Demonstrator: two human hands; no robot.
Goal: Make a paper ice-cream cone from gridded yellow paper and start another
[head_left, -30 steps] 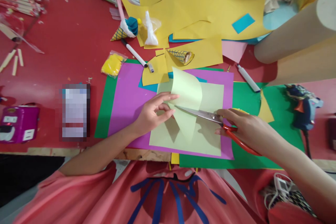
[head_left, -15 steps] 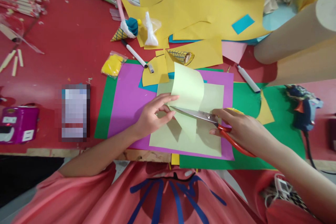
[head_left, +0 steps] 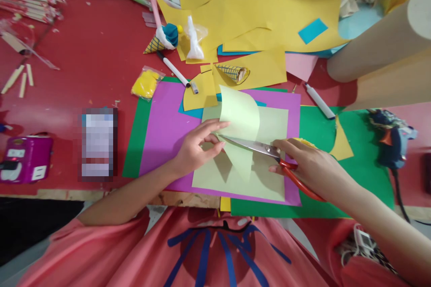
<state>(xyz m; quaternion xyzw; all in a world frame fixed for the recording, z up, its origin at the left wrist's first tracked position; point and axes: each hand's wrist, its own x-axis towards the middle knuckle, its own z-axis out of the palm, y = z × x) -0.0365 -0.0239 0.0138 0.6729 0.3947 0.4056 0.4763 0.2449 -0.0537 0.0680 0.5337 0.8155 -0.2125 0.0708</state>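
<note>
A pale green sheet of paper [head_left: 239, 112] curls upward in front of me, its left edge held by my left hand [head_left: 201, 144] between thumb and fingers. My right hand [head_left: 303, 161] is wrapped round the red handles of a pair of scissors [head_left: 256, 146]. The metal blades lie across the sheet and point left, their tips close to my left fingertips. Below them a flap of the same paper hangs down. Another pale green sheet [head_left: 269, 179] lies flat underneath, on a purple sheet [head_left: 161, 134] and a green one [head_left: 363, 179].
Behind are yellow sheets [head_left: 269, 4], a small paper cone [head_left: 230, 71], a decorated cone [head_left: 156, 44] and a marker [head_left: 175, 71]. A glue gun [head_left: 397, 143] and a large cardboard roll [head_left: 373, 45] are at right. A phone [head_left: 97, 143] and a purple box [head_left: 27, 159] lie left.
The curled top of the pale green paper has shifted slightly left and down. Both hands and the scissors hold nearly the same position; the whole view has moved slightly.
</note>
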